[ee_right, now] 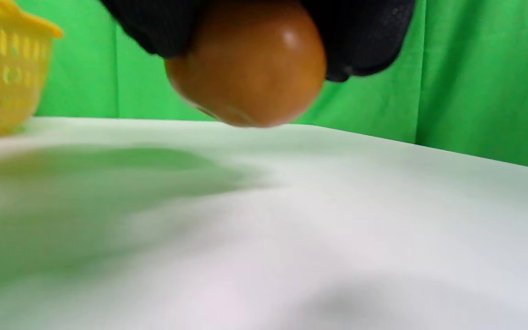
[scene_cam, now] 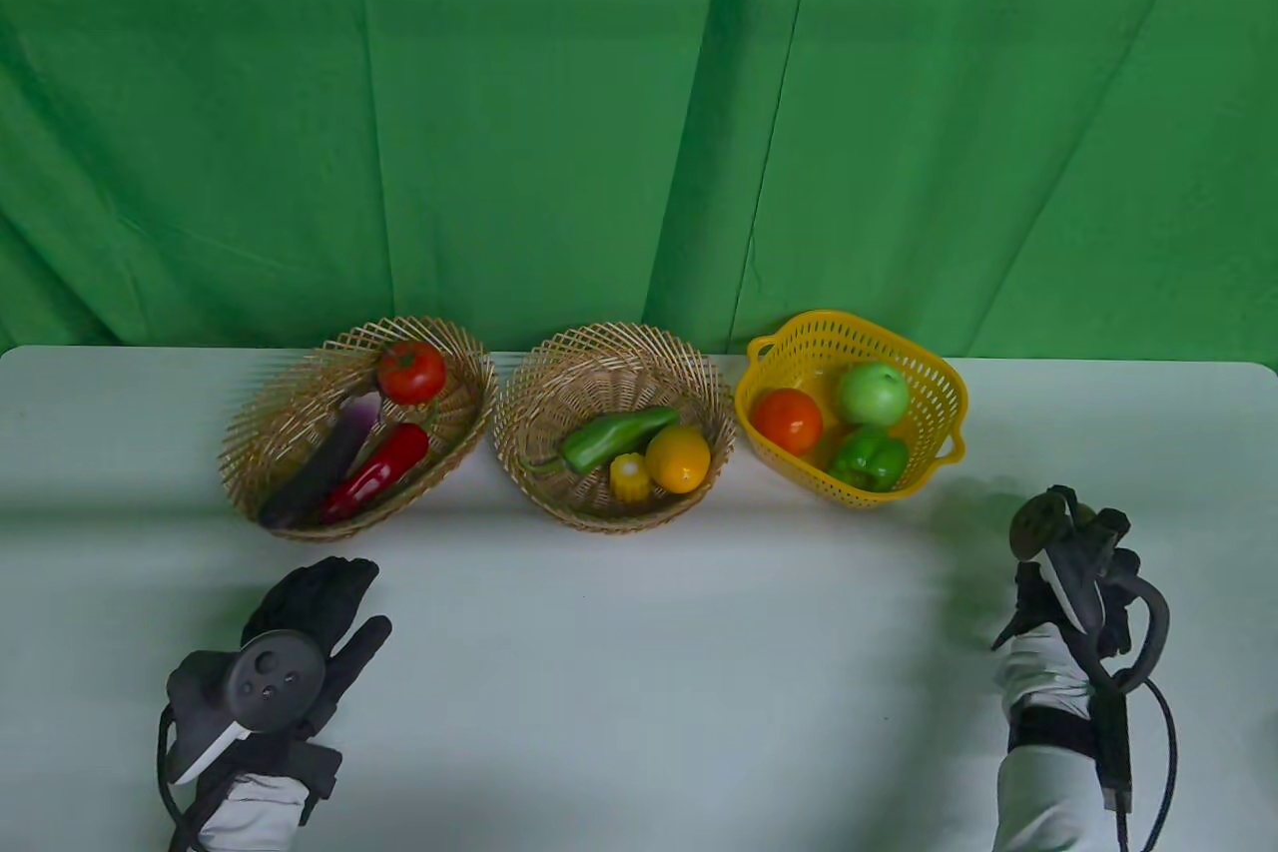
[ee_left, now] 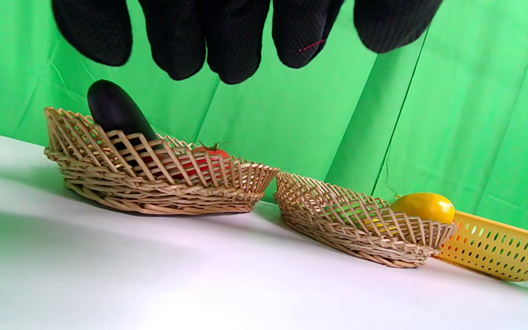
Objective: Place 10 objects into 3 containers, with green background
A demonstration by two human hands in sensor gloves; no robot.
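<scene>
Three containers stand in a row at the back of the white table (scene_cam: 639,692), in front of the green cloth (scene_cam: 599,93). The left wicker basket (scene_cam: 270,427) holds a tomato (scene_cam: 410,371), an eggplant (scene_cam: 324,472) and a red chili (scene_cam: 377,472); in the left wrist view the eggplant's dark end sticks up over the rim. The middle wicker basket (scene_cam: 524,393), just beside the first, holds a green chili (scene_cam: 609,437), a piece of corn (scene_cam: 630,477) and a lemon (scene_cam: 678,458), the corn touching the lemon. The yellow plastic basket (scene_cam: 929,363) on the right holds an orange-red fruit (scene_cam: 787,421), a green apple (scene_cam: 873,394) and a green bell pepper (scene_cam: 870,458). The left hand (scene_cam: 310,622) lies low over the table in front of the left basket, palm down, holding nothing; its fingers (ee_left: 234,41) hang loosely side by side in the left wrist view, the thumb set a little apart. The right hand (scene_cam: 1068,582) is raised on edge near the table's right side, well in front of and to the right of the yellow basket. From above its grasp is hidden by the tracker, but the right wrist view shows its fingers (ee_right: 360,36) gripping a smooth brown rounded object (ee_right: 250,64), held above the table and clear of it, with the yellow basket's corner at that view's left edge. What kind of object it is cannot be told.
</scene>
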